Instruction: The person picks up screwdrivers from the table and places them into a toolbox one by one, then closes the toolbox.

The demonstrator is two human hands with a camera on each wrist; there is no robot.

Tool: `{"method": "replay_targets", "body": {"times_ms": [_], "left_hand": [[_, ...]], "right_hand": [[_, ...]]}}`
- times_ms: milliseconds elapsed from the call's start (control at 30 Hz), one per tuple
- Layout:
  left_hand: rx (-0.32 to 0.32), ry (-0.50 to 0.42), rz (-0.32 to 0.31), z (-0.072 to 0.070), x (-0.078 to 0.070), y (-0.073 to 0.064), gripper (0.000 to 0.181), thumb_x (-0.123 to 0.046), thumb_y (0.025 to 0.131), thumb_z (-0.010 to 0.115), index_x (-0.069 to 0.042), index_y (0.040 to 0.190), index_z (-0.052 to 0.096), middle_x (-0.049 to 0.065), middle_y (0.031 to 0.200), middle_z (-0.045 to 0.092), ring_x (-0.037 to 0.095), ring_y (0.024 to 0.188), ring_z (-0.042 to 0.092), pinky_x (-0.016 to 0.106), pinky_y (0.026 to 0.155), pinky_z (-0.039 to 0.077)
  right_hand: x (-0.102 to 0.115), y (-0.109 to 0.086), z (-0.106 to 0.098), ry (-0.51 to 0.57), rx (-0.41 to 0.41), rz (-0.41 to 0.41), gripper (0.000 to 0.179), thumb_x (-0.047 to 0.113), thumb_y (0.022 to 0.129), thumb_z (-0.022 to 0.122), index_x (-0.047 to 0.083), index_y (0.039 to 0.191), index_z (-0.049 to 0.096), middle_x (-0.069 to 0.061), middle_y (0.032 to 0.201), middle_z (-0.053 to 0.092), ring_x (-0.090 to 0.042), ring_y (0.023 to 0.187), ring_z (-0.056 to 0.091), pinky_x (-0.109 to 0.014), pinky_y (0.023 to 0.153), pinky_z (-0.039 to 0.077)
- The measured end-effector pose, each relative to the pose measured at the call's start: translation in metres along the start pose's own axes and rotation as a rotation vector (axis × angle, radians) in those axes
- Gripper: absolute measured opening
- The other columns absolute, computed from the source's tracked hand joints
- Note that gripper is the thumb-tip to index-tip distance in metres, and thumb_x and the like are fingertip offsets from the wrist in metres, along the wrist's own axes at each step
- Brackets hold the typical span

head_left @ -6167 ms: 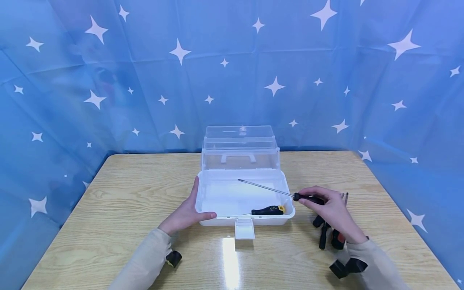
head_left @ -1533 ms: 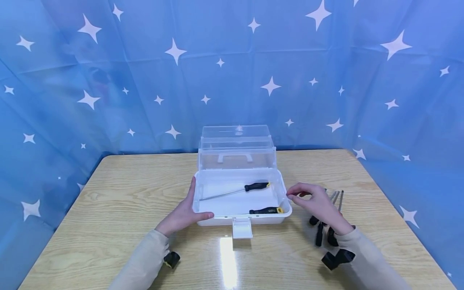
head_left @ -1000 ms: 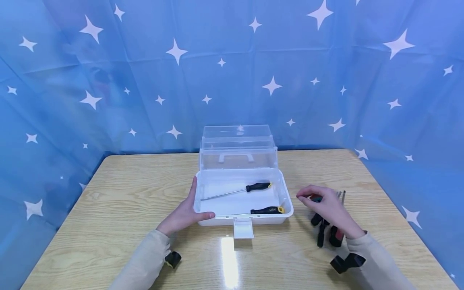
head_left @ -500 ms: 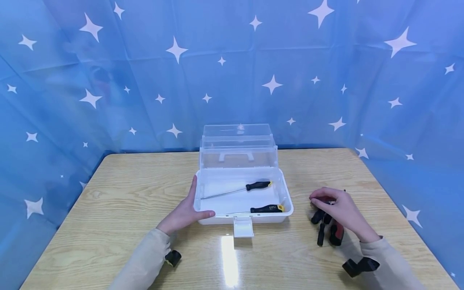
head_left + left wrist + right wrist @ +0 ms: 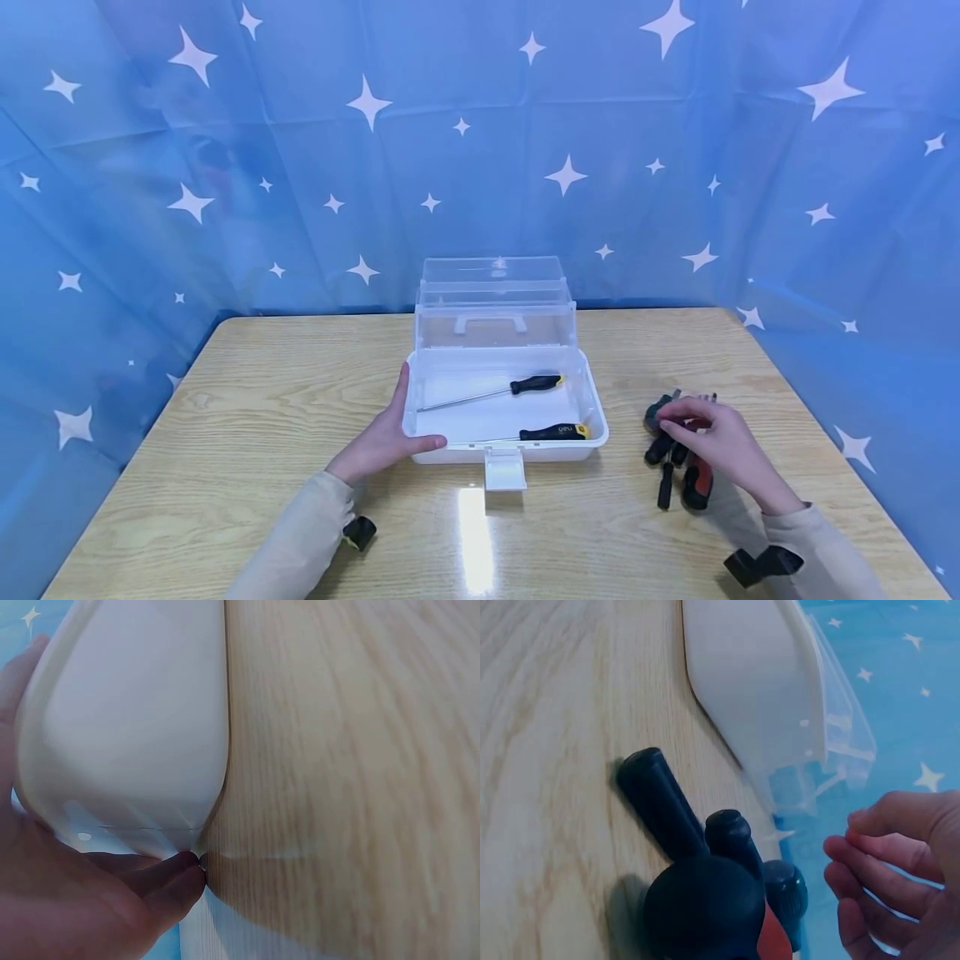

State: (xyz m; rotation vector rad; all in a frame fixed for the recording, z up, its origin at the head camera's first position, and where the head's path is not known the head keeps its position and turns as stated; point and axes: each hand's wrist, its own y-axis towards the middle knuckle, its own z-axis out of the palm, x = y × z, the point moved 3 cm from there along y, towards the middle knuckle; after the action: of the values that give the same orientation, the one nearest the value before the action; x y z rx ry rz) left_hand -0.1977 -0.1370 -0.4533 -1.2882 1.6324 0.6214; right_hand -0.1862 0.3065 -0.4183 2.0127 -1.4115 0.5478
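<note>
A white toolbox (image 5: 465, 457) stands mid-table with its clear lid (image 5: 495, 325) raised. My left hand (image 5: 378, 437) grips its left end, thumb over the front rim; the left wrist view shows my fingers curled against the end wall (image 5: 142, 720). Inside lie two black-and-yellow screwdrivers, one across the middle (image 5: 536, 383), the other along the front wall (image 5: 555, 432). To the right, my right hand (image 5: 720, 429) hovers over a heap of screwdrivers, fingers loosely bent and holding nothing. The heap includes a slim black handle (image 5: 665, 487), a red-and-black one (image 5: 697, 483) and a dark green one (image 5: 655, 412).
The front latch (image 5: 505, 471) hangs open towards me. A wood-grain table (image 5: 262, 400) carries everything, and a blue star-patterned curtain (image 5: 480, 167) runs behind and along both sides. Black wrist devices (image 5: 360, 533) sit on both sleeves.
Earlier my right hand held a screwdriver over the toolbox; that screwdriver now lies inside. The right hand has since drawn back right to the heap. My left hand has stayed on the box.
</note>
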Motion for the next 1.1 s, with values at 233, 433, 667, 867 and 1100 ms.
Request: {"method": "replay_targets", "body": {"times_ms": [233, 433, 667, 867, 1100], "left_hand": [[-0.004, -0.001, 0.001, 0.001, 0.0, 0.0, 0.124, -0.039, 0.08, 0.079, -0.02, 0.153, -0.019, 0.013, 0.16, -0.007, 0.037, 0.143, 0.011, 0.055, 0.111, 0.018], [-0.003, -0.001, 0.005, 0.0, 0.001, 0.0, 0.124, -0.04, 0.08, 0.079, -0.021, 0.152, -0.019, 0.013, 0.16, -0.007, 0.037, 0.143, 0.011, 0.055, 0.111, 0.017], [-0.005, 0.004, 0.001, 0.0, 0.001, 0.0, 0.124, -0.041, 0.079, 0.079, -0.021, 0.153, -0.019, 0.014, 0.16, -0.007, 0.037, 0.142, 0.011, 0.055, 0.111, 0.018], [-0.006, 0.003, 0.0, 0.001, 0.001, 0.0, 0.124, -0.041, 0.079, 0.08, -0.021, 0.153, -0.019, 0.013, 0.16, -0.007, 0.037, 0.143, 0.01, 0.054, 0.111, 0.017], [-0.006, 0.011, -0.004, 0.0, 0.001, 0.0, 0.124, -0.042, 0.079, 0.079, -0.021, 0.153, -0.018, 0.013, 0.16, -0.007, 0.037, 0.142, 0.011, 0.055, 0.111, 0.018]], "right_hand": [[-0.006, -0.006, -0.003, -0.009, -0.013, 0.019, 0.016, 0.006, 0.09, 0.068, 0.004, 0.106, 0.07, -0.008, 0.102, 0.066, -0.002, 0.083, 0.059, -0.022, 0.067, 0.05], [-0.011, -0.009, -0.006, -0.036, -0.009, 0.054, 0.019, 0.007, 0.089, 0.069, 0.002, 0.108, 0.068, -0.009, 0.101, 0.066, -0.003, 0.081, 0.059, -0.022, 0.066, 0.05], [-0.015, -0.013, -0.01, -0.036, 0.009, 0.054, 0.021, 0.005, 0.088, 0.07, 0.001, 0.108, 0.067, -0.012, 0.101, 0.066, -0.004, 0.081, 0.06, -0.025, 0.066, 0.052], [-0.019, -0.019, -0.015, -0.02, 0.053, 0.052, 0.021, 0.004, 0.087, 0.071, 0.001, 0.107, 0.065, -0.013, 0.102, 0.065, -0.005, 0.082, 0.061, -0.027, 0.066, 0.053], [-0.02, -0.024, -0.015, -0.056, 0.077, 0.038, 0.025, 0.006, 0.085, 0.073, 0.0, 0.107, 0.065, -0.007, 0.096, 0.065, -0.004, 0.078, 0.059, -0.027, 0.063, 0.052]]}}
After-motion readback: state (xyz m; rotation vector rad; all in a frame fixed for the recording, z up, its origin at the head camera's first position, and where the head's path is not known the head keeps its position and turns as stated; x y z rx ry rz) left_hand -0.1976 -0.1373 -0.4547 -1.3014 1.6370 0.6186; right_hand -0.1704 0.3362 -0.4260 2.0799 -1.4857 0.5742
